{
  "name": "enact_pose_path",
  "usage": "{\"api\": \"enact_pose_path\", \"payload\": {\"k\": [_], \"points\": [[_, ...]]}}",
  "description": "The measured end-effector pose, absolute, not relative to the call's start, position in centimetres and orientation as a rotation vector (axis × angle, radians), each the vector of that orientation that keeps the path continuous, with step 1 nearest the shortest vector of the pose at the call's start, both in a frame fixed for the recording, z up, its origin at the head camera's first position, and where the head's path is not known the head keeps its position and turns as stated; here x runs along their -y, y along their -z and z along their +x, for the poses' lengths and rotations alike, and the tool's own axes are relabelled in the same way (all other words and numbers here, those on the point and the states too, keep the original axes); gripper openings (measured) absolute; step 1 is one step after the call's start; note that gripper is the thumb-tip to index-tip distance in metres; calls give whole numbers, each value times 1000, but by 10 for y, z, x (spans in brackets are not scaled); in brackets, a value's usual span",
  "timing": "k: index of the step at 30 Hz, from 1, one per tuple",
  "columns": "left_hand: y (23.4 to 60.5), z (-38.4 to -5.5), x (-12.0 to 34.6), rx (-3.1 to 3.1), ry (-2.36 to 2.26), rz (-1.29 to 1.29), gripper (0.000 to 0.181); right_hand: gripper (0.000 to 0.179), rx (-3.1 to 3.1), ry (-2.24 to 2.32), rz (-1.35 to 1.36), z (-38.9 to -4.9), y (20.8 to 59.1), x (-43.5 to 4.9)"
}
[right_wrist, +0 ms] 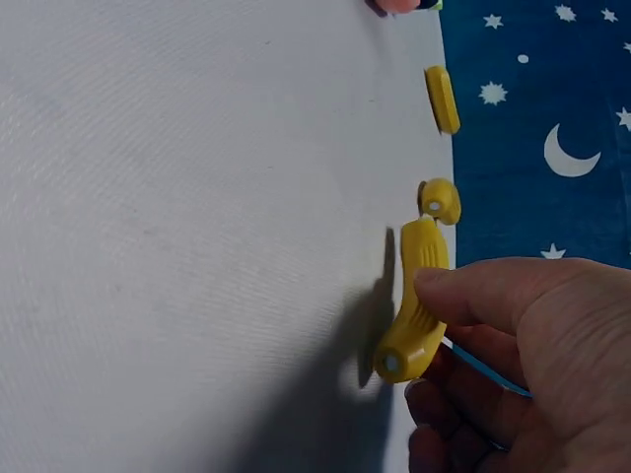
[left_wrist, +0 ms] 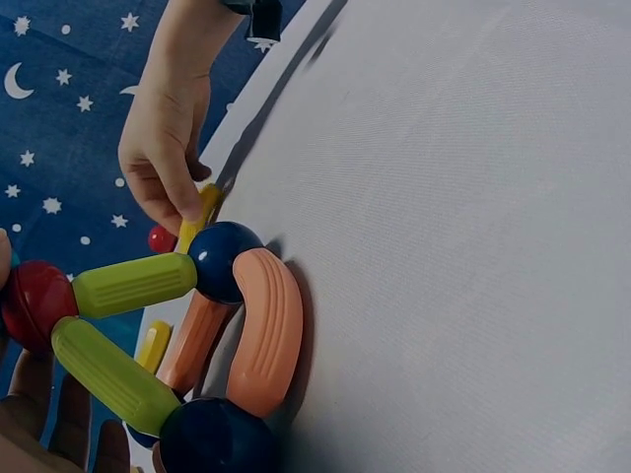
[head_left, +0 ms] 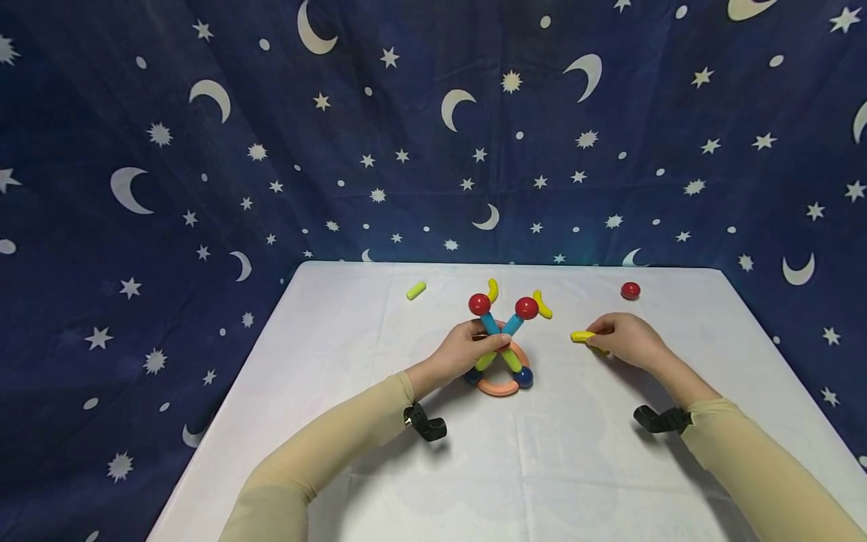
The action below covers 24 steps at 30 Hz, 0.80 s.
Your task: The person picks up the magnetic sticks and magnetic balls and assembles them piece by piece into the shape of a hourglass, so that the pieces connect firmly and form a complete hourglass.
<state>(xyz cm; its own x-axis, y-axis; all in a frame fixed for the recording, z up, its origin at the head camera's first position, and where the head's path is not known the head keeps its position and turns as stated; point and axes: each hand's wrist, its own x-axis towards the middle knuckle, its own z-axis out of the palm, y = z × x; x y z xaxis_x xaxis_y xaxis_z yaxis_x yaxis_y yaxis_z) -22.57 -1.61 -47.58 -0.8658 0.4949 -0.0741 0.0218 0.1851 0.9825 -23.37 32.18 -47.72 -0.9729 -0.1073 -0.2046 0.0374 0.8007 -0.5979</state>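
A ball-and-stick model [head_left: 510,358] stands at the middle of the white-covered table [head_left: 420,482], gripped around its crossing by the left hand [head_left: 460,352]. Two glossy red balls [head_left: 526,308] top its blue sticks [head_left: 512,324]; lime-green sticks [left_wrist: 135,285] slant down to navy balls [left_wrist: 222,261] on a ring of curved orange sticks [left_wrist: 266,335]. The right hand [head_left: 630,342] pinches a curved yellow stick [right_wrist: 414,313] between thumb and fingers, near the model.

In the head view the left hand covers the crossing; the left wrist view reveals a red centre ball [left_wrist: 37,305] there but cuts off the model's top. The right wrist view catches only a sliver of it.

The sticks look like smooth plastic with grooved sides; the yellow one's end bears a pale round disc [right_wrist: 391,363]. The tablecloth's weave shows faintly.
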Motion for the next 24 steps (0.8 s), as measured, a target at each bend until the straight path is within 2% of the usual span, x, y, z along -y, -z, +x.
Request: {"api": "enact_pose_path", "payload": {"k": [6,13,15,21,24], "points": [[475,-225,16,-2115,-1711,487,29,36,-2781,1089,-49,-234,463,-319],[474,-225,16,-2105,-1716,476,31,64,-2449,1531,90,-239,431,-300],[474,-225,16,-2108,-1712,478,31,66,-2316,1677,124,-242,425,-294],[473,-225,16,-2121,-1714,489,29,47,-1988,1970,181,-248,414,-273],[474,-225,15,-2112,-1721,485,28,45,-1894,2026,261,-249,410,-262]]}}
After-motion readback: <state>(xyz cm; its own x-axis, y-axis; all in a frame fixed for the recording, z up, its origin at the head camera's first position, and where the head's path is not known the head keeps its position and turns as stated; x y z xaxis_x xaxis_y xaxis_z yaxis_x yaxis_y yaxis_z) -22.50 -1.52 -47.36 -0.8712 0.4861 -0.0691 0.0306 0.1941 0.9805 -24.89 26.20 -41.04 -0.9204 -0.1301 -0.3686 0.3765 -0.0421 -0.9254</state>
